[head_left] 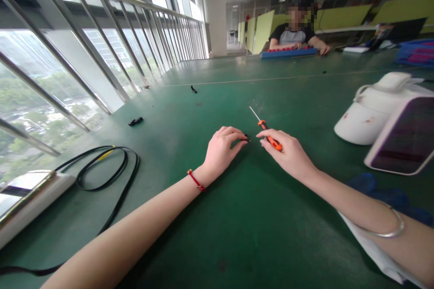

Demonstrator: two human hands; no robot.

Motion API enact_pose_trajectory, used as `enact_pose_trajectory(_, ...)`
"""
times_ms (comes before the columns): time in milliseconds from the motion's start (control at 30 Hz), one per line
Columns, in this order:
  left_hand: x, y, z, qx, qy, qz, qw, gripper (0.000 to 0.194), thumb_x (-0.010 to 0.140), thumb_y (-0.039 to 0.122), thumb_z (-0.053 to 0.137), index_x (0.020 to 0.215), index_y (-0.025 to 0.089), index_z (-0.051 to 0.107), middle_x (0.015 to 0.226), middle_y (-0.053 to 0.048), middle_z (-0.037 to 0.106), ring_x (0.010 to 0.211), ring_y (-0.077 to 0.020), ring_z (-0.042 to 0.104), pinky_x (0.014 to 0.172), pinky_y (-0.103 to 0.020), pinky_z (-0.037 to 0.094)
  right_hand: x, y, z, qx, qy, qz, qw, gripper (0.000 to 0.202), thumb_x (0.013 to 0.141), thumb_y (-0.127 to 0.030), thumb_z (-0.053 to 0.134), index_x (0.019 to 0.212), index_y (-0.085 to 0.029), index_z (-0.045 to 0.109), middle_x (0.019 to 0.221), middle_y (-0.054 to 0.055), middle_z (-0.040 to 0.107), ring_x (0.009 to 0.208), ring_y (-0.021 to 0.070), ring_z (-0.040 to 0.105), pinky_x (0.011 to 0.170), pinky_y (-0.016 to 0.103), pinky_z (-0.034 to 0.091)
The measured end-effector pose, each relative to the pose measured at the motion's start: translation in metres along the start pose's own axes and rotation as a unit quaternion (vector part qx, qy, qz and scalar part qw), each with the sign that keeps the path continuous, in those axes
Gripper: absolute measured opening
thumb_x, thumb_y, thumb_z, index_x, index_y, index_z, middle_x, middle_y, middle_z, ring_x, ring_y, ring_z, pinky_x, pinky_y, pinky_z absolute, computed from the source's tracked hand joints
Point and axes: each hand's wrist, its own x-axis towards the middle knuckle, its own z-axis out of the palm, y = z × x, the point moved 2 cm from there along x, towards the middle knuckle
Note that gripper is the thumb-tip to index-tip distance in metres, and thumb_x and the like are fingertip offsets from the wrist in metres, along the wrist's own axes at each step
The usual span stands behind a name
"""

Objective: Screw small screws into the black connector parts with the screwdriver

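Observation:
My left hand (224,149) is above the middle of the green table (203,235), its thumb and fingertips pinching a small black part (246,135). Just to its right, my right hand (285,151) has its fingers closed around an orange and black screwdriver (262,124). The tool's thin metal shaft points up and to the left, away from me. A narrow gap separates the fingertips of the two hands. Details of the small black part are too tiny to make out.
Small black pieces (136,121) lie to the left and farther back. A black cable (127,185) loops beside a white device (34,194). On the right are a white container (366,113) and a phone (403,140). Across the table a person sits behind a blue tray (288,53).

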Motion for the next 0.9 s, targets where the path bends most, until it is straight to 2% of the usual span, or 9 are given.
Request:
enact_pose_trajectory(100,-0.002,0.007,0.001,-0.016,0.006,0.012,1.000,0.013,0.085,0.027,0.058,0.088,0.019,0.068,0.095,-0.004,0.068,0.089,-0.0179,0.058,0.080,-0.033,0.047,0.001,0.000,0.003,-0.030,-0.017,-0.017,0.999,0.013,0.083,-0.028,0.057,0.089,-0.020,0.066,0.078,0.003,0.059,0.075,0.0174,0.056,0.071,0.030,0.043)
enact_pose_trajectory(200,-0.004,0.013,0.002,-0.020,-0.002,0.024,1.000,0.013,0.086,0.028,0.058,0.087,0.019,0.067,0.094,-0.003,0.068,0.089,-0.0176,0.058,0.080,-0.033,0.047,0.001,0.002,0.005,-0.027,-0.034,-0.013,0.999,0.016,0.080,-0.030,0.062,0.092,-0.021,0.066,0.071,0.000,0.055,0.067,0.0154,0.054,0.067,0.029,0.041)
enact_pose_trajectory(500,-0.005,0.014,0.001,0.002,-0.028,0.030,0.999,0.013,0.086,0.028,0.057,0.089,0.019,0.066,0.097,-0.003,0.067,0.090,-0.0177,0.058,0.081,-0.033,0.046,0.000,0.004,0.006,-0.034,-0.031,-0.031,0.998,0.011,0.082,-0.029,0.060,0.087,-0.021,0.067,0.077,0.002,0.062,0.075,0.0173,0.057,0.076,0.032,0.040)
enact_pose_trajectory(900,-0.008,0.013,0.000,-0.023,-0.025,0.003,0.999,0.008,0.079,0.022,0.061,0.085,0.020,0.065,0.097,-0.003,0.067,0.092,-0.0187,0.058,0.083,-0.034,0.047,-0.001,0.002,0.005,0.000,-0.041,-0.002,0.999,0.012,0.083,-0.028,0.059,0.087,-0.021,0.068,0.078,0.002,0.063,0.073,0.0167,0.057,0.074,0.030,0.041)
